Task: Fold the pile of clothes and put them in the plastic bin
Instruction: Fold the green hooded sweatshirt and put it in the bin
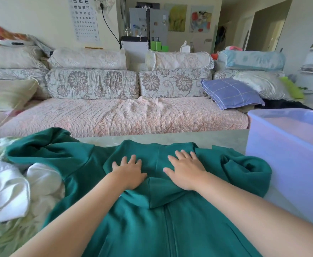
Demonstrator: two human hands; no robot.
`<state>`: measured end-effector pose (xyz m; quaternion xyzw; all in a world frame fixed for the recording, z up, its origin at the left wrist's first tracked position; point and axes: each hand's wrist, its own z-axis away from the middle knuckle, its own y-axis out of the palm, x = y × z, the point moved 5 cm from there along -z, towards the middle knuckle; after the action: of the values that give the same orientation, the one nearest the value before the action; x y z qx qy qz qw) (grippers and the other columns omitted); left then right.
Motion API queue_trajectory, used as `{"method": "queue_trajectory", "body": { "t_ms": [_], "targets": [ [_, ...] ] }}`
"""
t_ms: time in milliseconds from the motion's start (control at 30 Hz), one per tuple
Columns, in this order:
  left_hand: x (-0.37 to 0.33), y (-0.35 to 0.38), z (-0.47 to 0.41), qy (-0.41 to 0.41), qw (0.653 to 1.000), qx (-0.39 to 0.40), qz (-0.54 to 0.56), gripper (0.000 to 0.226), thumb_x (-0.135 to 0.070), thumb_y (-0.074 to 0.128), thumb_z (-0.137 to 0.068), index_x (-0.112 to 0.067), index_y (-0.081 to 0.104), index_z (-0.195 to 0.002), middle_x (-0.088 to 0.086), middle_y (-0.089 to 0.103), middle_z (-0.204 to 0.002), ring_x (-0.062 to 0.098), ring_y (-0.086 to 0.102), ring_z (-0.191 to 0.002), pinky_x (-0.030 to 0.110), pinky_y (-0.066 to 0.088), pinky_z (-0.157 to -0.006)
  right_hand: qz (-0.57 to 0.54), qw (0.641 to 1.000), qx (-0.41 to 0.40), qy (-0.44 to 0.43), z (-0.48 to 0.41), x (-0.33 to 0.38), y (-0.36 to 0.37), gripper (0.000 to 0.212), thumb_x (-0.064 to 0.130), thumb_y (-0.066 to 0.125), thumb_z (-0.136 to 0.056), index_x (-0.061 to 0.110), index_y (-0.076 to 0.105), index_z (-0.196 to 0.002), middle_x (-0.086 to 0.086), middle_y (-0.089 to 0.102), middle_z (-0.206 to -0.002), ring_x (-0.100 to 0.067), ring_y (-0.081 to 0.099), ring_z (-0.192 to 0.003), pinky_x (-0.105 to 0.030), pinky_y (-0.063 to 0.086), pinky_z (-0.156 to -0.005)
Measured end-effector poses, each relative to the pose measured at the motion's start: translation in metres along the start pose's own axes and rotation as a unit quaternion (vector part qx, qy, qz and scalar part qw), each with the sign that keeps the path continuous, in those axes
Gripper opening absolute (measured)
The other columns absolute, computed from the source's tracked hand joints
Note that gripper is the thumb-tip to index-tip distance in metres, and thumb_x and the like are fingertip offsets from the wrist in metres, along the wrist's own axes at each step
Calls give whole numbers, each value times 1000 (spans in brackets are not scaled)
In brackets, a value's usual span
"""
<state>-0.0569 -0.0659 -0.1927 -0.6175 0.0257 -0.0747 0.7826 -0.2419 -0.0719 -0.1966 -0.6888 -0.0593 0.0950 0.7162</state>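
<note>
Head view: long sofa (114, 115) across the back, with a quilted pink seat cover and rumpled floral cushions. Smooth pale-green table (216, 140) in front. Green hoodie (152, 219) spread flat on the table centre: thick matte knit, zip seam down the middle, hood laid toward the far edge, sleeves bunched at both sides. Translucent bluish bin (285, 164) at right on the table, rectangular plastic with a rounded rim, just beside the hoodie's right sleeve. Crumpled pile (7, 191) at left, white and pale floral cloth, touching the hoodie's left side. Checked blue pillow (231, 93) on the sofa, right. Person's left hand (129, 173) lies flat on the hood, palm down, fingers straight and spread, gripping nothing. Person's right hand (186, 173) likewise lies flat just right of the hood's centre seam, fingers spread, pressing the cloth, nothing pinched.
</note>
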Motion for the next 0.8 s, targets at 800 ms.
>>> {"method": "queue_trajectory", "body": {
  "t_ms": [800],
  "targets": [
    [-205,-44,47,229,950,-127,168,60,-35,47,-99,-29,24,-154,-4,23,-161,16,18,-147,38,27,-116,-3,989,31,145,132,-175,1,73,5,49,-89,11,21,-155,-12,51,-138,-34,48,-126,-39,42,-104]
  ]
}}
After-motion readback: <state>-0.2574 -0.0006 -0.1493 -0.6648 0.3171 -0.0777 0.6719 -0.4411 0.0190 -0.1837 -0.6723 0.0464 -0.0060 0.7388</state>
